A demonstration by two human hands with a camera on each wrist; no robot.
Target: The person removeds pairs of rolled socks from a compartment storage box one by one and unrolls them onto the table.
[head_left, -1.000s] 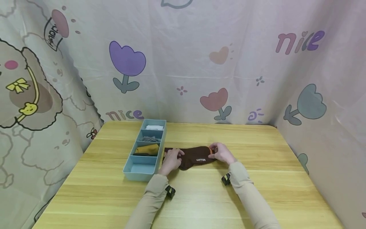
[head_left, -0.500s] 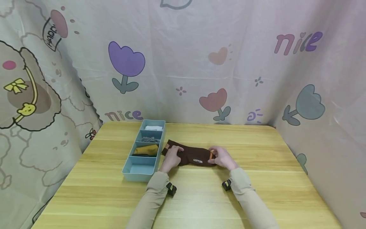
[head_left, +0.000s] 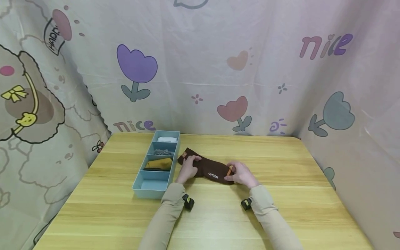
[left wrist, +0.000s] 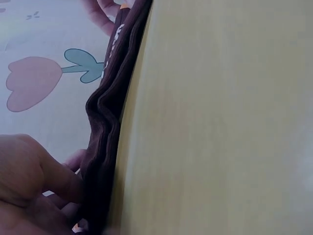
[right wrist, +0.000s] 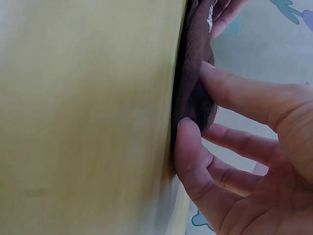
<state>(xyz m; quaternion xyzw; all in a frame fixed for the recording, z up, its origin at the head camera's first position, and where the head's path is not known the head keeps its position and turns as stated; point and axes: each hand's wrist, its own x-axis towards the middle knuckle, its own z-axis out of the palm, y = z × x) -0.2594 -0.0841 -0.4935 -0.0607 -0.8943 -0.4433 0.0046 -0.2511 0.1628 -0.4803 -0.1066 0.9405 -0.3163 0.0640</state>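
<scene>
A pair of brown socks [head_left: 207,167], with COTTON in white letters and an orange patch at the toe, lies flat on the table at a slant, cuff end farther back. Layered folds of the socks [left wrist: 105,112] show edge-on in the left wrist view. My left hand [head_left: 188,169] grips them near the cuff, thumb on the near side and fingers over the top. At the toe end, my right hand [head_left: 242,174] pinches the fabric between thumb and fingers; the right wrist view shows its fingertips [right wrist: 188,132] at the toe's edge.
Left of the socks stands a blue divided box [head_left: 150,194]. Its compartments hold a white folded item [head_left: 167,139], a grey bundle [head_left: 163,152] and a mustard-yellow folded item [head_left: 160,163]; the nearest compartment shows its bare floor. A patterned curtain [head_left: 187,69] hangs behind the wooden table [head_left: 212,222].
The socks have turned on the table: the cuff end has swung away to the back, while the toe end has come slightly nearer and leftward. Both hands have kept hold.
</scene>
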